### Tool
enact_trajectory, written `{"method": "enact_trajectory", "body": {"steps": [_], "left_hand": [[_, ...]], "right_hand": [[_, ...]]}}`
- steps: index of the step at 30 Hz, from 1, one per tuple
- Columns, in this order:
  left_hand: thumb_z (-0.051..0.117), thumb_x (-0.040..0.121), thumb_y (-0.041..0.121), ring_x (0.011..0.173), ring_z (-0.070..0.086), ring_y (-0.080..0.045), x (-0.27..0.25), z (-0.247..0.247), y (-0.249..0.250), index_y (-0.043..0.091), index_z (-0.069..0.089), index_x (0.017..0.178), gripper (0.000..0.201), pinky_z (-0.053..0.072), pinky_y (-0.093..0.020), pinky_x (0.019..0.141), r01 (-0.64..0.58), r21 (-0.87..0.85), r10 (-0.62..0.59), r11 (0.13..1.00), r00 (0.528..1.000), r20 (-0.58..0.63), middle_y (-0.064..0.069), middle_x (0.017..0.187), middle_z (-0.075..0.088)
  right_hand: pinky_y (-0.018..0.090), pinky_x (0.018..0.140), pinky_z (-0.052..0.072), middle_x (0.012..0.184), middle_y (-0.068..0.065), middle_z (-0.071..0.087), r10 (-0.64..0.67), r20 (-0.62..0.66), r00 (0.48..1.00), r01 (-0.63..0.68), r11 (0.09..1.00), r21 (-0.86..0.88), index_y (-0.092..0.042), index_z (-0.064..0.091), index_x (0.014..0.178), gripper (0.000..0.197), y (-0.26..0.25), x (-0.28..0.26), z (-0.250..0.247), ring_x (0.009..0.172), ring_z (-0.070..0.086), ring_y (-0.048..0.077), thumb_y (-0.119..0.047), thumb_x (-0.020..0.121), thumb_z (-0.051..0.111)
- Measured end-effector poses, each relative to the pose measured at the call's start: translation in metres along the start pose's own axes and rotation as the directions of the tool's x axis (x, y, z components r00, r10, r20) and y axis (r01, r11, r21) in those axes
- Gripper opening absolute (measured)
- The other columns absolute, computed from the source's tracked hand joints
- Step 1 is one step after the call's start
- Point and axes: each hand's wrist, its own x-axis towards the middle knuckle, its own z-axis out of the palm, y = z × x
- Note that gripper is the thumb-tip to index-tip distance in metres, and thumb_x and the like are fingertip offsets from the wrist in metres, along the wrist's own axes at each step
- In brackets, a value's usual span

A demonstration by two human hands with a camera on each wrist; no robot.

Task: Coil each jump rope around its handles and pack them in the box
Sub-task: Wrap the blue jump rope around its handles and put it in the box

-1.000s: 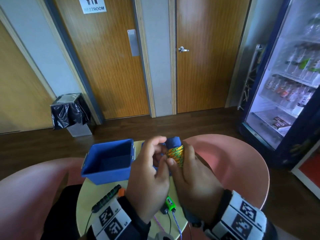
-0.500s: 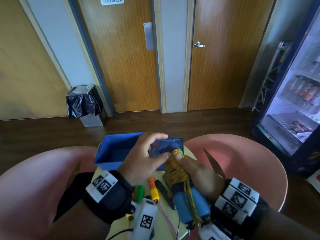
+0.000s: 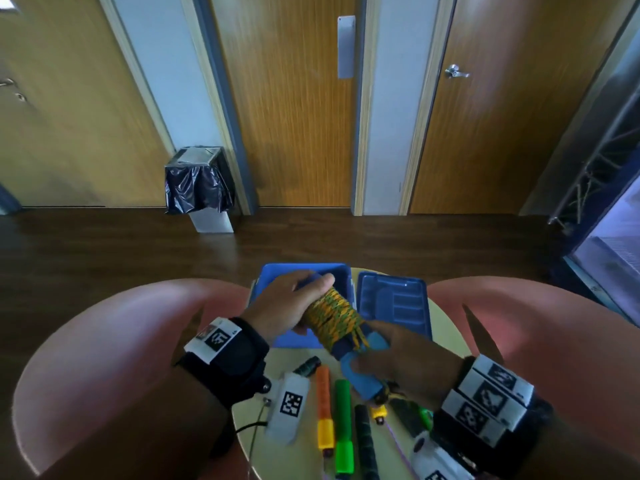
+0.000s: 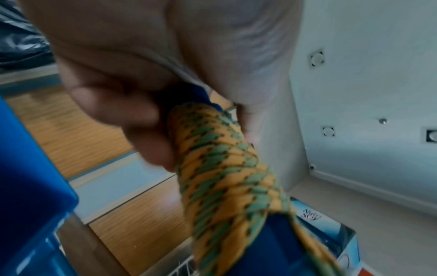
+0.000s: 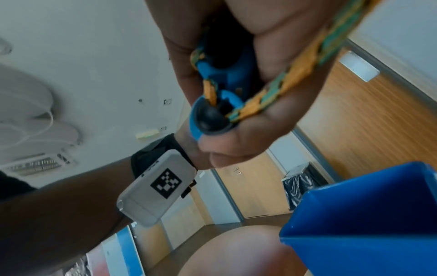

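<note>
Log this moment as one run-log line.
left hand: grips coiled rope bundle | right hand: grips bundle's blue handles | bundle: over blue box

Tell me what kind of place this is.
Probably a break area or lobby in an office or public building: a small round table with pink chairs, a lined bin by wooden doors, and a glass-fronted fridge at the right edge.

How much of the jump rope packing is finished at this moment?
Done: one orange-green rope is coiled round its blue handles. In hand: the left hand and right hand hold it over the blue box. Left: orange, green and black handles lie on the table, uncoiled.
</note>
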Motion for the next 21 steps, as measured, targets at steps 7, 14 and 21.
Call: {"method": "enact_trajectory", "body": {"steps": [7,14,21], "left_hand": [[0.06,0.093,0.051,0.047,0.046,-0.01,0.043,-0.062,-0.016,0.028,0.051,0.052,0.048,0.037,-0.033,0.058,-0.151,0.099,0.157,0.984,0.986,-0.057,0.011,0.047,0.044],[0.062,0.088,0.057,0.046,0.052,-0.006,0.081,-0.094,-0.033,0.027,0.061,0.059,0.042,0.043,-0.028,0.054,-0.119,0.186,0.119,0.975,0.993,0.01,0.013,0.044,0.049],[0.059,0.082,0.066,0.045,0.05,-0.018,0.1,-0.109,-0.052,0.027,0.053,0.049,0.052,0.039,-0.032,0.051,-0.017,0.18,0.023,0.983,0.999,-0.031,0.006,0.045,0.044]], "right_hand": [[0.06,0.083,0.053,0.101,0.019,0.071,-0.035,-0.072,0.997,0.029,0.997,-0.074,-0.013,0.068,0.107,0.046,-0.038,0.053,0.046,0.091,0.068,0.042,-0.034,0.067,0.078],[0.067,0.084,0.052,0.102,0.032,0.068,0.054,-0.14,0.989,-0.047,0.998,0.05,0.001,0.058,0.113,0.031,-0.04,0.089,0.07,0.087,0.069,0.049,-0.007,0.087,0.072],[0.039,0.086,0.056,0.117,-0.011,0.059,-0.055,-0.26,0.964,-0.106,0.817,-0.567,-0.035,0.043,0.129,0.081,-0.052,0.103,0.069,0.097,0.064,0.011,-0.059,0.062,0.08]]}}
